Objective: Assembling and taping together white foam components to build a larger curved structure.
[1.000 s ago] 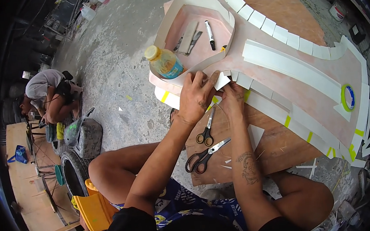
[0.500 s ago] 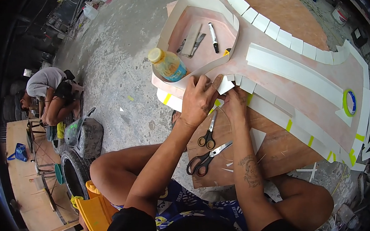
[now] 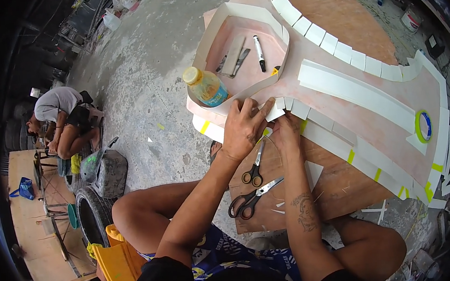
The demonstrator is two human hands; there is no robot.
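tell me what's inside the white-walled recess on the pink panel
A bottle, a marker, a beige strip over dark flat pieces, and something yellow and black, partly hidden by the near wall. What lies beneath them is covered.

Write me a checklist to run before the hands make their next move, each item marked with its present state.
1. Left hand touching the small white card tab: ok.
2. Right hand gripping that tab: cannot tell, the contact is hidden.
3. Clear bottle with yellow cap closed: ok.
4. White marker with black end lying inside the pink, white-walled recess: ok.
5. Smaller black-handled metal scissors and larger black-handled metal scissors set down on the brown wooden board: ok.
6. Yellow-green tape roll beside the hands: not ok, it sits at the far right.
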